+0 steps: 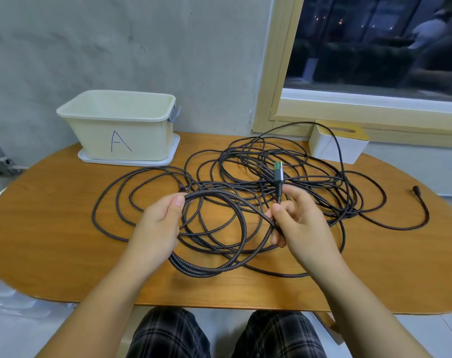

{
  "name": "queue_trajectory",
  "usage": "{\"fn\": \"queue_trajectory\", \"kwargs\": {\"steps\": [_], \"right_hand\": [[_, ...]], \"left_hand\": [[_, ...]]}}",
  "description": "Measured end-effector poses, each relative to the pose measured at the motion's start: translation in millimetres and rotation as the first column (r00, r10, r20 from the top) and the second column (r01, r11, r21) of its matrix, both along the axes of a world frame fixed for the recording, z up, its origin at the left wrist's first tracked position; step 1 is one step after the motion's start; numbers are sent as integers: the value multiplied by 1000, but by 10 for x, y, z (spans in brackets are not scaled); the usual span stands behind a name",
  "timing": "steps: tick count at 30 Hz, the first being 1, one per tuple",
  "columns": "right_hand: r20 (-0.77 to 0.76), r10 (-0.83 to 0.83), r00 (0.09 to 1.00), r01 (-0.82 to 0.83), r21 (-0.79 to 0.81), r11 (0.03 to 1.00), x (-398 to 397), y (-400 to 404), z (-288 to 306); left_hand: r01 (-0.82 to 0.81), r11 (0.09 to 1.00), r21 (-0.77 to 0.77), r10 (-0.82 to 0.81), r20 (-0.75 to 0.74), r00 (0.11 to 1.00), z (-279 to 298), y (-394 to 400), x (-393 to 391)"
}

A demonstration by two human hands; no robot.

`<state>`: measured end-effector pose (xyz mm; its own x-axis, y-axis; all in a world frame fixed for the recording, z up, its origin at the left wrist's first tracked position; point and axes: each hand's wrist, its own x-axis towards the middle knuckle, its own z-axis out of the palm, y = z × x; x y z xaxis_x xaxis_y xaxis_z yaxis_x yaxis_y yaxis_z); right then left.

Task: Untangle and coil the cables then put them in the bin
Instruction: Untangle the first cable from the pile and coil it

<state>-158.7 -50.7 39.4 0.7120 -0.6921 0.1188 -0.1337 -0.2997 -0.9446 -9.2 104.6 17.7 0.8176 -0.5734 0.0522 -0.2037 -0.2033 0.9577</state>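
A coil of dark braided cable (214, 264) hangs between my hands above the wooden table (52, 228). My left hand (157, 226) grips the coil's left side. My right hand (300, 228) pinches the same cable just below its grey USB plug (278, 174), which points up. Behind the coil a tangle of thin dark cables (284, 161) spreads over the table, with one loose end (416, 188) lying at the far right. The cream bin (121, 125) marked "A" stands open at the back left on a white tray.
A white box with a yellow slotted top (338, 143) stands at the back right under the window, and one cable loops over it. A concrete wall runs behind the table. My knees in plaid trousers (227, 334) show below the table's front edge.
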Motion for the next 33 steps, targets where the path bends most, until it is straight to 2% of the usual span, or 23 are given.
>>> {"fn": "queue_trajectory", "kwargs": {"steps": [5, 10, 13, 17, 20, 22, 25, 29, 33], "right_hand": [[20, -1, 1000, -1, 119, 993, -5, -8, -21], [-5, 18, 1000, -16, 205, 979, -2, 22, -21], [-1, 43, 999, -42, 189, 981, 3, 36, -36], [115, -31, 993, 11, 165, 986, -10, 55, -49], [186, -63, 981, 33, 159, 987, -30, 58, -70], [184, -16, 983, -10, 140, 990, -32, 74, -68], [101, 25, 995, -30, 47, 998, -39, 94, -35], [-92, -7, 996, -20, -292, 956, -34, 39, 7], [-267, 77, 961, -176, -369, 913, 20, 47, 10]], "left_hand": [[74, 997, -1, -74, -32, 997, -15, -8, -19], [50, 999, -22, -49, 18, 999, 17, 5, -14], [28, 999, -29, -27, 56, 998, 33, 14, -19], [3, 998, -57, 6, 154, 988, 36, 11, -30], [-13, 997, -82, 25, 149, 989, 25, 3, -48], [-43, 992, -117, 57, 113, 992, 25, -9, -60], [-51, 991, -123, 66, 118, 991, 47, -19, -83], [42, 997, -61, -32, 155, 987, 109, -7, -129], [123, 992, 22, -125, 197, 972, 244, -34, -222]]}}
